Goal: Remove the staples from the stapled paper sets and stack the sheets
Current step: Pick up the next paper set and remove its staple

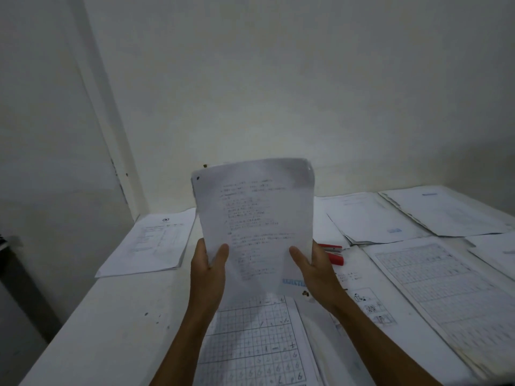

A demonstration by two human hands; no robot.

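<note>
The room was dim, with a cool grey-green cast and soft, flat light. The wall looked murky and darker toward the left corner. The held paper set was smeared by motion blur, its print unreadable, and it cast a soft shadow on the gridded sheet below. Wide-angle distortion bowed the table edges.

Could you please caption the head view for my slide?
Both hands, left and right, hold a paper set upright above the paper-covered table.
</note>
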